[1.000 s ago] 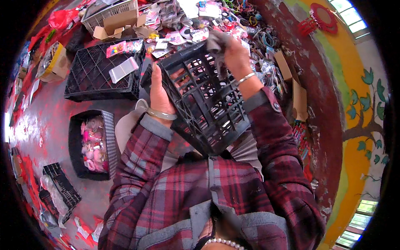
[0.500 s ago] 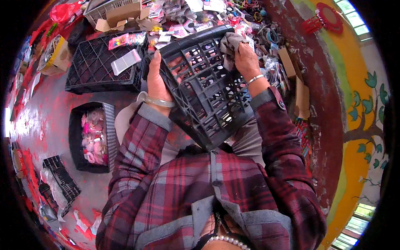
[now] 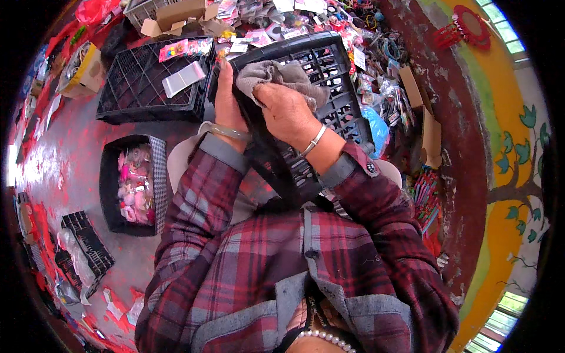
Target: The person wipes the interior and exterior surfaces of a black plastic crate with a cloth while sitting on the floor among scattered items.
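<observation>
No legible lettering anywhere, even on the packaging cards [image 3: 258, 38] (too small, blurred)

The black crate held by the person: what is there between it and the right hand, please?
In the head view, a crumpled grey cloth lies between the right hand and the held black crate.

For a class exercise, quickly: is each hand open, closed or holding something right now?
Left hand: holding the black crate by its left side.
Right hand: closed on a grey cloth, over the crate.
</observation>
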Demonstrator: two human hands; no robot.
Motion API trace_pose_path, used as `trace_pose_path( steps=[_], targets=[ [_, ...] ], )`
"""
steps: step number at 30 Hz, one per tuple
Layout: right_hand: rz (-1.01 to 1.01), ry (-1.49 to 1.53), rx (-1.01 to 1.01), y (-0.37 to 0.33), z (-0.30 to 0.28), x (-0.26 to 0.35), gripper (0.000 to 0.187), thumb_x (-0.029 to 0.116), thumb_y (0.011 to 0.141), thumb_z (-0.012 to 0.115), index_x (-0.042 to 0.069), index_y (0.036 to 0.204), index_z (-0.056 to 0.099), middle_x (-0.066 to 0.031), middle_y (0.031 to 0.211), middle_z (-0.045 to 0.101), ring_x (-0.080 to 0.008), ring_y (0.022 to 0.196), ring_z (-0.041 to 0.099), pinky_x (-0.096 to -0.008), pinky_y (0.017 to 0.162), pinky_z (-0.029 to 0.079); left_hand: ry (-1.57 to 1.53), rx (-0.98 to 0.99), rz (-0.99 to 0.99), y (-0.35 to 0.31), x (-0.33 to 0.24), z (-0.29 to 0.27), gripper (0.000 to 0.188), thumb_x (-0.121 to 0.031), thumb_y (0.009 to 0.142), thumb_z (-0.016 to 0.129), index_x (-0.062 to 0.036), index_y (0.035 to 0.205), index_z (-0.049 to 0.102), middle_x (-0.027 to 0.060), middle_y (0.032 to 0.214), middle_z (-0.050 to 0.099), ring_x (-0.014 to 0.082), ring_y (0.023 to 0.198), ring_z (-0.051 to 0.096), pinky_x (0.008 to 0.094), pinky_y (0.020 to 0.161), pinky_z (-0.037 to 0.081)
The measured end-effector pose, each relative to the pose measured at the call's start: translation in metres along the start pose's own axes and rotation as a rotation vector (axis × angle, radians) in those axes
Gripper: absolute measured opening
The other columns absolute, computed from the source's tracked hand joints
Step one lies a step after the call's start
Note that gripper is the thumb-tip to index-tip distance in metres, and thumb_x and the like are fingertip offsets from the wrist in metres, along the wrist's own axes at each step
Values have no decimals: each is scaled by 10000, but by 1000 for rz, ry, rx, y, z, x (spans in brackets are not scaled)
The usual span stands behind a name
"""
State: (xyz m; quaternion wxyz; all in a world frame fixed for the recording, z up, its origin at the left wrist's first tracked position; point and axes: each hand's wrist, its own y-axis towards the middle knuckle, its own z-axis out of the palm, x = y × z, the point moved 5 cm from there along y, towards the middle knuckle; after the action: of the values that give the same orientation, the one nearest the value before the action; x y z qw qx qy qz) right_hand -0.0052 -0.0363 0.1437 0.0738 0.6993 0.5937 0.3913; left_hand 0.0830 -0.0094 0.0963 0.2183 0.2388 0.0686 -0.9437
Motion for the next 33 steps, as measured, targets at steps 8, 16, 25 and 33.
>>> trace_pose_path(
  steps=[8,16,25,33],
  targets=[
    [0,-173,316,-71,-19,27,166,24,671,502,46,831,543,-114,733,531,-312,776,546,-405,695,439,-52,-6,-67,-6,12,2,660,-592,812,534,-26,1151,516,207,1024,616,291,912,612,380,751,528],
    [3,-69,296,-125,-50,30,253,1,620,575,40,870,570,-100,803,573,-300,816,569,-398,775,435,73,-118,-23,-8,5,-5,640,-560,756,634,-58,1132,511,143,966,600,292,872,613,431,735,527],
    [-62,-335,28,-57,-37,4,291,95,693,604,26,974,573,-121,932,592,-319,910,542,-416,812,415,156,-81,-35,0,4,-7,665,-577,761,612,-45,1144,503,139,973,593,303,874,620,405,727,528],
    [-25,-545,178,-83,-13,17,380,139,726,536,28,1090,538,-127,1025,574,-289,1022,504,-412,885,357,103,-86,-51,-9,3,8,674,-574,766,603,-30,1151,498,148,988,588,309,883,629,406,741,532]
  ],
)
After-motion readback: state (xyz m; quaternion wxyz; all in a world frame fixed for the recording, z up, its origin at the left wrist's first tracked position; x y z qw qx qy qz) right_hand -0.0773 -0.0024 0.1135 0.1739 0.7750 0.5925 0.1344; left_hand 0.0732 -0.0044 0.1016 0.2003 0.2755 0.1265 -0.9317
